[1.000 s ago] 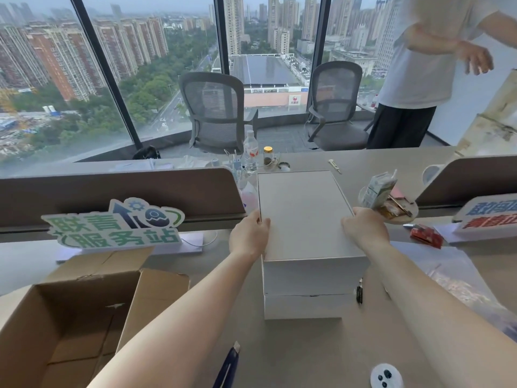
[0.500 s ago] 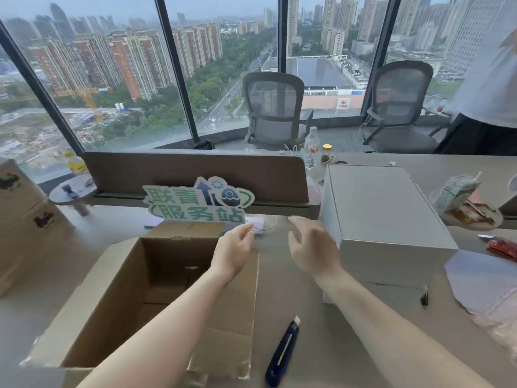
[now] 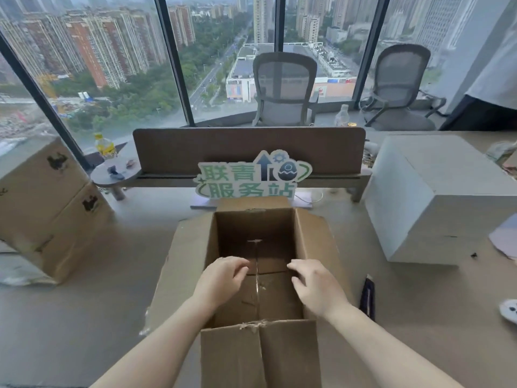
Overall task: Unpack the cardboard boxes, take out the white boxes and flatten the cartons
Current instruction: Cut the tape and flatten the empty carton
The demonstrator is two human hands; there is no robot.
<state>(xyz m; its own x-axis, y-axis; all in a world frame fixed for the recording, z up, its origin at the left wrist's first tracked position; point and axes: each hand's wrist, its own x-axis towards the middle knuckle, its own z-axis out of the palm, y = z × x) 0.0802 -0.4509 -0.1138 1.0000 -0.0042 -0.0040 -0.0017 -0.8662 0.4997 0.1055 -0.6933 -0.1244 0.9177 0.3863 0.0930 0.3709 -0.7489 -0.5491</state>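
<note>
Both hands, left hand (image 3: 221,278) and right hand (image 3: 313,284), are hovering inside the open carton (image 3: 251,357), fingers loosely curled, gripping nothing. White boxes (image 3: 436,203) are sitting stacked alongside on the desk (image 3: 70,317).

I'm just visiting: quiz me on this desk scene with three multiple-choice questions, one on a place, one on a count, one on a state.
1. Where are the white boxes relative to the open carton?
A. To its right B. Inside it C. To its left

2. How many office chairs stand by the window?
A. One B. Two C. Four

3. What does the open carton hold?
A. White boxes B. Bottles C. Nothing visible

Answers: 1 A, the stack stands on the desk to the right. 2 B, a left chair and a right chair. 3 C, its taped bottom shows bare under the left hand and right hand.
</note>
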